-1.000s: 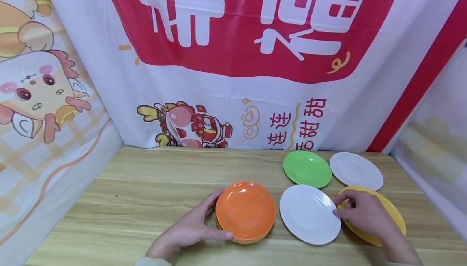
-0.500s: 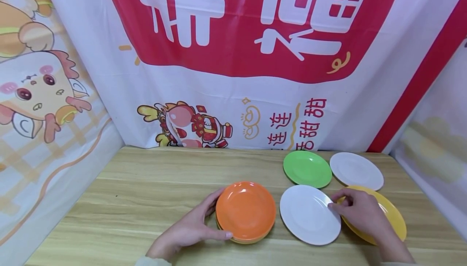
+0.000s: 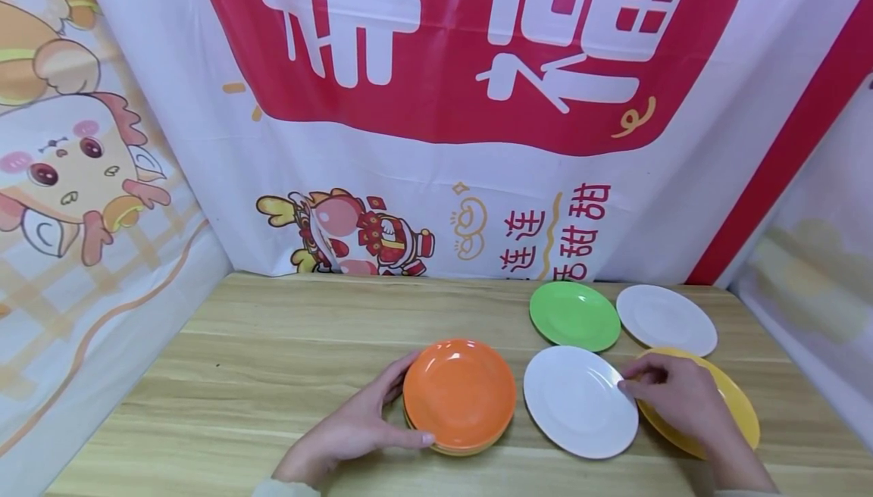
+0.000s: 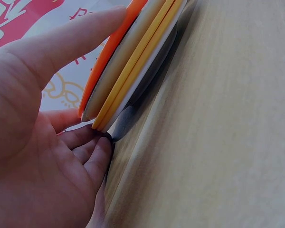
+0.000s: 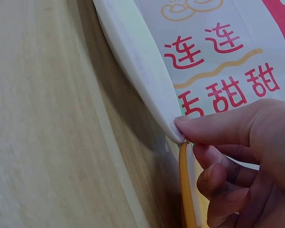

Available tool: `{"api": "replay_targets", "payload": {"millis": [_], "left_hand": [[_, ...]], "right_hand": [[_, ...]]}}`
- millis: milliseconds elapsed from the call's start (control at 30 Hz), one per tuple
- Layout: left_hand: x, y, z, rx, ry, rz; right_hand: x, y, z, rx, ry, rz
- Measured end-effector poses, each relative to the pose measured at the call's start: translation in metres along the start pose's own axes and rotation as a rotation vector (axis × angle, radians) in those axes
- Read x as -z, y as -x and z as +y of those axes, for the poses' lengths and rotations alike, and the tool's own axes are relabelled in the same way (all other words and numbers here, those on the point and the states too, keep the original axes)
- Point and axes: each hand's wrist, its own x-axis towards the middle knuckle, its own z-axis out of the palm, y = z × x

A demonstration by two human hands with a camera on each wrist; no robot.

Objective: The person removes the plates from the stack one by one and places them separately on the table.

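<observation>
- On the wooden table, a stack of shallow plates, orange on top, is cupped by the left hand: thumb along the near rim, fingers curved round the far-left rim.
- From the left wrist view, several rims are seen in that stack, orange above cream and yellow layers, with the thumb over the top rim and the fingertips tucked under the lowest edge; the stack is judged to be steadied rather than lifted.
- Just right of the stack lies a white plate, flat on the table, apart from the stack by a narrow gap.
- The right edge of that plate is pinched by the right hand; in the right wrist view the thumb tip is pressed on the white rim, with the other fingers curled below it beside the yellow plate's edge.
- A yellow plate lies partly under the right hand; a green plate and a 2nd white plate lie further back, near the banner.
- The step in hand is judged to be the taking-up of the white plate by its rim.
- The next move would call for the rim to be raised clear of the yellow plate, and for the plate to be kept level while carried left over the stack.
</observation>
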Motion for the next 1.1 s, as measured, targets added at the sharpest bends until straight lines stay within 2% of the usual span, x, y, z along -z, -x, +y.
{"api": "replay_targets", "payload": {"millis": [167, 433, 667, 1100], "left_hand": [[0.0, 0.0003, -0.0002, -0.003, -0.001, -0.003], [0.0001, 0.0002, -0.0005, -0.003, -0.007, -0.003], [-0.0002, -0.0004, -0.0007, -0.005, -0.003, -0.002], [0.0, -0.0007, -0.0009, -0.008, -0.011, -0.002]], "right_hand": [[0.0013, 0.002, 0.0027, 0.022, -0.019, -0.009], [0.0044, 0.0002, 0.0038, -0.017, -0.048, -0.075], [0.0061, 0.0023, 0.0053, 0.026, -0.046, -0.084], [0.0076, 0.002, 0.0038, 0.011, -0.048, -0.114]]}}
